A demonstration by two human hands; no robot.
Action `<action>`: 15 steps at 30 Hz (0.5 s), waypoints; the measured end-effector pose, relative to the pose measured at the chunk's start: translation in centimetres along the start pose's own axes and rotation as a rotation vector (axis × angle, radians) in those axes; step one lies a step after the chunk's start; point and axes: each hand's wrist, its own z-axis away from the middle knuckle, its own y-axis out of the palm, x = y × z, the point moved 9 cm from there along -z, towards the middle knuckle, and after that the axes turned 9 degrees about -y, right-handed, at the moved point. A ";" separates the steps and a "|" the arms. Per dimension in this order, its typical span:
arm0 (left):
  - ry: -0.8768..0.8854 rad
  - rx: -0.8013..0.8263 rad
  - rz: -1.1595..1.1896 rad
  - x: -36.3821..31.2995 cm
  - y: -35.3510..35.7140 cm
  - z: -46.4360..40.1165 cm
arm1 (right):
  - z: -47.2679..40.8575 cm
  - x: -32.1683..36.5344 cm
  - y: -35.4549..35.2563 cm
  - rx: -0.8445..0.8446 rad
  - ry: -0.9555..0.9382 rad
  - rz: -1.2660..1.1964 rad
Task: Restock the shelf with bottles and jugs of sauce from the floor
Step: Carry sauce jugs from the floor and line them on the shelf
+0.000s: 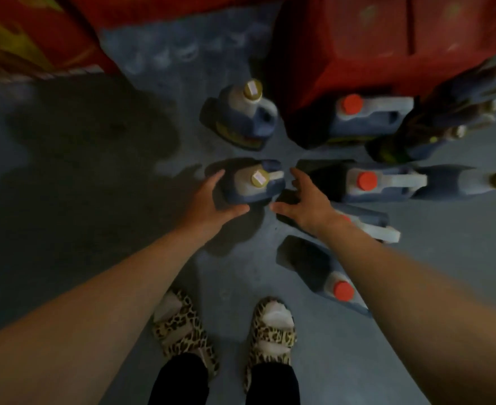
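Several dark sauce jugs stand on the grey floor. A gold-capped jug (255, 182) sits between my hands. My left hand (211, 200) is spread around its left side, fingers straight and thumb under the near edge, close to or touching it. Just right of the jug my right hand (302, 197) hovers open, fingers spread. Another gold-capped jug (241, 118) stands further away. Red-capped jugs (366, 182) (369, 115) (331, 285) stand to the right; one more lies partly hidden under my right wrist. The picture is dim and blurred.
Red cartons (387, 39) stand at the back right and another red and yellow one (22, 36) at the back left. A cluster of smaller bottles (460, 112) leans at the far right. My feet in leopard-print slippers (223, 331) are below the jugs.
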 end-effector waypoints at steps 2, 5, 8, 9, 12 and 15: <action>0.035 0.013 0.042 0.6 1.6 -2.2 | -1.9 -1.3 1.6 0.010 -0.032 -0.078; 0.070 0.021 0.112 1.4 3.6 -4.7 | -3.9 -3.0 3.3 -0.009 -0.093 -0.196; 0.112 0.020 0.203 2.2 4.4 -6.4 | -5.4 -4.3 4.5 0.006 -0.133 -0.279; 0.124 0.018 0.218 2.3 4.3 -6.7 | -5.7 -4.6 4.7 0.006 -0.137 -0.295; 0.137 0.048 0.242 2.4 4.2 -7.4 | -6.5 -5.4 5.0 0.004 -0.125 -0.296; 0.161 0.041 0.268 2.0 3.6 -8.3 | -7.9 -5.6 4.7 -0.016 -0.130 -0.257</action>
